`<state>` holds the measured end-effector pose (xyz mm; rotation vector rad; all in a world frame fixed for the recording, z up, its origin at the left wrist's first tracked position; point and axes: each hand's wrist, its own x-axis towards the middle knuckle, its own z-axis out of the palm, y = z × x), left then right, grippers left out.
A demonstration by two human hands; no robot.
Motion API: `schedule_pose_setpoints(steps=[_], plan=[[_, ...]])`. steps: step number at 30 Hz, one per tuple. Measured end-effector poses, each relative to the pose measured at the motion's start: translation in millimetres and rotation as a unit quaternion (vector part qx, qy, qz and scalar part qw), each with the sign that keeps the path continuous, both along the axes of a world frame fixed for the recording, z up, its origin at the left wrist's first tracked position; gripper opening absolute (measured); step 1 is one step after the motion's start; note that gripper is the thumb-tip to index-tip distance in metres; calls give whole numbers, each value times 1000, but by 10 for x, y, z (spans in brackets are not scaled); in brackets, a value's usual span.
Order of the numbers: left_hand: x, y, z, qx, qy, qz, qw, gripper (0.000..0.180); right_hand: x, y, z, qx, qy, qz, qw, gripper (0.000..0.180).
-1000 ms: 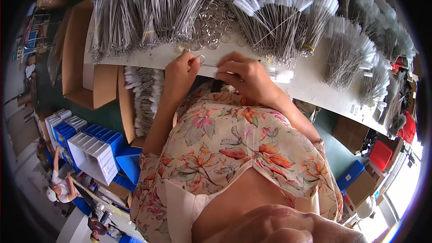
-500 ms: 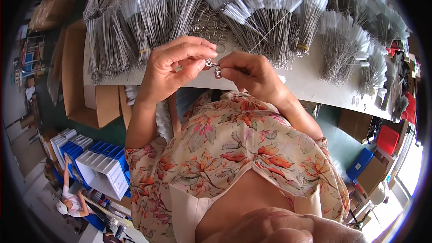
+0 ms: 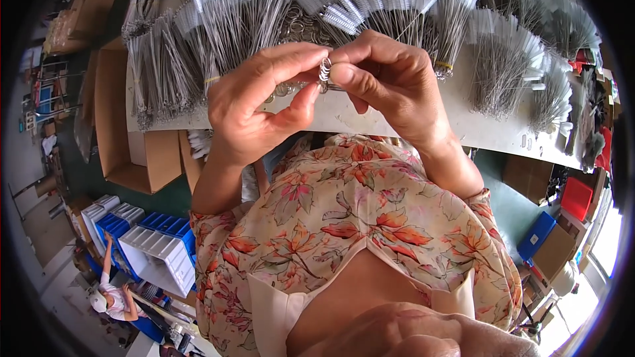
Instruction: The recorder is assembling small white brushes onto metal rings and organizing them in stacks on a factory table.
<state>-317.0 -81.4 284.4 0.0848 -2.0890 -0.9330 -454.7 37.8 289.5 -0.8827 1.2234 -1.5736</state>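
A small bunch of shiny metal rings (image 3: 325, 69) is held up between my two hands, above the table's near edge. My right hand (image 3: 397, 82) is closed, its thumb and forefinger pinching at the right side of the rings. My left hand (image 3: 258, 96) curls around from the other side; its forefinger tip touches the top of the bunch and its thumb tip lies near the lower end. Fingers hide part of the rings. Behind the hands, more loose metal rings (image 3: 296, 26) lie in a pile on the table.
Bundles of white-bristled wire brushes (image 3: 241, 10) cover the far side of the white table (image 3: 489, 133), with more brushes (image 3: 506, 66) at the right. An open cardboard box (image 3: 142, 165) stands left. Crates (image 3: 155, 258) and another person (image 3: 116, 297) are lower left; a red bin (image 3: 574, 198) is right.
Both hands have risen and come closer together, with the rings lifted higher. My left thumb has moved away from its forefinger, and my right hand has turned so its thumb shows.
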Motion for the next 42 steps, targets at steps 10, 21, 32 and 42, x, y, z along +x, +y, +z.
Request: schedule_pose_setpoints(steps=[10, 21, 32, 42], plan=[[42, -153, 297, 33, -119, -84, 989, 21, 24, 9, 11, -34, 60, -1, 998, 12], [204, -95, 213, 452, -160, -107, 871, 13, 19, 0, -19, 7, -25, 61, 998, 12], [323, 95, 344, 466, -192, -97, 858, 16, 62, 6, -88, -23, 8, 73, 997, 12], [284, 336, -20, 410, 88, 1, 908, 13, 345, -75, -251, -159, 51, 4, 986, 9]])
